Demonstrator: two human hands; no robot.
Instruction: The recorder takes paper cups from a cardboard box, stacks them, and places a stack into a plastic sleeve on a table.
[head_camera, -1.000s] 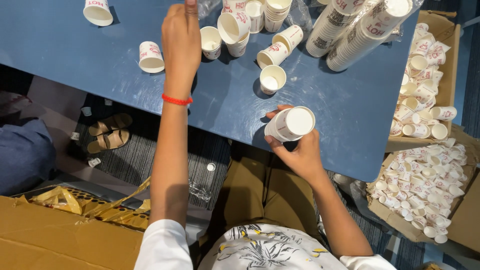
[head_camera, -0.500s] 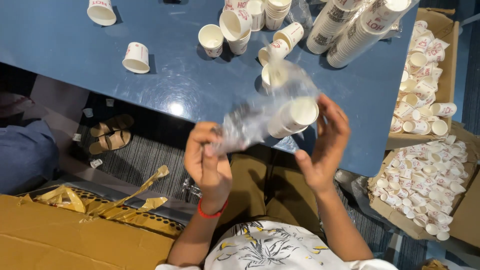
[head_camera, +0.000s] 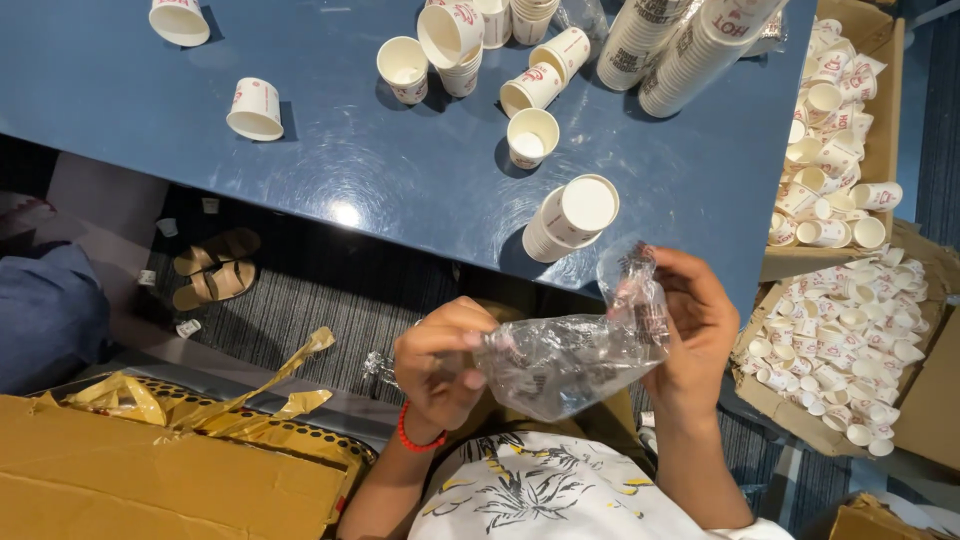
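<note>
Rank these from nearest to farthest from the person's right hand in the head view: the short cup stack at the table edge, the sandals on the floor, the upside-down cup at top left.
1. Short cup stack, just above the right hand.
2. Sandals, far left on the floor.
3. Upside-down cup, top-left corner.

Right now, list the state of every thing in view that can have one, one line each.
clear plastic bag: crumpled, held between both hands
left hand: gripping the bag
right hand: gripping the bag
short cup stack: lying on its side at the table edge
single cup: upright, empty
cardboard boxes: open, filled with cups
</note>
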